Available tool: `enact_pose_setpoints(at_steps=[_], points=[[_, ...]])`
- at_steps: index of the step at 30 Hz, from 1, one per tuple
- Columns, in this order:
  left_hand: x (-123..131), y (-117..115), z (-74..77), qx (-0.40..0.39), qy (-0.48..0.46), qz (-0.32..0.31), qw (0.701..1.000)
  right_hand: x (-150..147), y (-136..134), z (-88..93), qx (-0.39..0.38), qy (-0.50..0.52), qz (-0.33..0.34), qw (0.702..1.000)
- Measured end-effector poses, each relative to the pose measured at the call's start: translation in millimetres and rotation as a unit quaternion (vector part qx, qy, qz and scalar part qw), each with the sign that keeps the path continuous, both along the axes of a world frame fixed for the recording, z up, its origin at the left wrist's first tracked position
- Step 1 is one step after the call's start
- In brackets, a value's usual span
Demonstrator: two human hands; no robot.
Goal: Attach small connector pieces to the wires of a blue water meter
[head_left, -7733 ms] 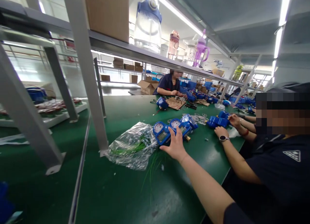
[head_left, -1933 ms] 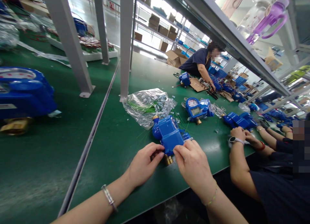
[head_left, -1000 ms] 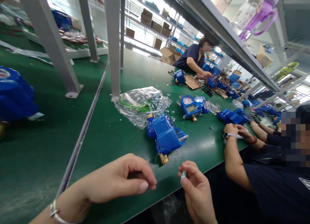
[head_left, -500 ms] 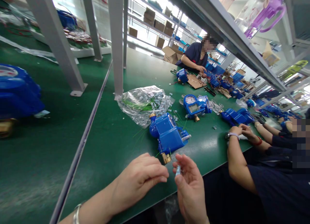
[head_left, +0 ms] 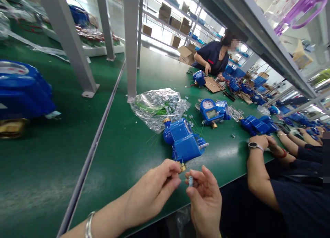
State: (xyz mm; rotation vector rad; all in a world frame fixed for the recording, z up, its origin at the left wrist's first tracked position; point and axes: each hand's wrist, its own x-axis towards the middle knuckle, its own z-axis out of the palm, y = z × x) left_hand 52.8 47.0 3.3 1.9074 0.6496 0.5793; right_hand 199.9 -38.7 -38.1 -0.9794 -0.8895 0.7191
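Note:
A blue water meter (head_left: 184, 142) lies on the green bench in front of my hands, its brass threaded end (head_left: 182, 167) towards me. My right hand (head_left: 205, 200) pinches a small pale-blue clear seal (head_left: 190, 181) between thumb and fingertips. Close to the brass end, my left hand (head_left: 157, 186) is closed with thumb and fingers together; I cannot make out what is in them. Thin green wires (head_left: 197, 124) stick out around the meter. Behind it rests a clear plastic bag (head_left: 160, 107) of similar seals with green wires.
More blue meters stand behind (head_left: 212, 111) and at the left (head_left: 20, 90). A metal strip (head_left: 95, 142) crosses the bench beside grey posts (head_left: 131, 45). On the right a co-worker's hands (head_left: 260, 142) are near another meter; a second person (head_left: 212, 57) works across the bench.
The view has shifted slightly. My left hand has moved up to the brass end with its fingers bent more. My right hand still holds the seal, now more upright.

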Motion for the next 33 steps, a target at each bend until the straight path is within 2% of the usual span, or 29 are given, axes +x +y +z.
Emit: enact_pose_setpoints(at_steps=[12, 16, 22, 26, 30, 33], points=[[-0.9, -0.8, -3.7, -0.004, -0.015, 0.001, 1.0, -6.5, 5.4, 9.1, 0.011, -0.068, -0.057, 0.996], [-0.6, -1.1, -3.1, -0.008, -0.013, -0.009, 1.0, -6.4, 2.2, 3.4, 0.011, -0.115, -0.078, 0.99], [0.5, -1.1, -5.7, -0.009, -0.015, -0.021, 1.0, -0.7, -2.9, -18.8, 0.017, -0.186, -0.06, 0.981], [0.4, 1.4, -6.6, -0.025, -0.007, -0.034, 0.999, -2.3, 1.0, -19.5, 0.008, -0.126, -0.006, 0.992], [0.7, 1.6, -18.5, -0.022, -0.031, 0.011, 0.999, -9.9, 6.7, -14.4, -0.006, -0.052, 0.033, 0.998], [4.8, 2.4, -30.5, -0.019, -0.058, 0.078, 0.995, -13.4, 15.9, -7.3, 0.021, -0.136, -0.033, 0.99]])
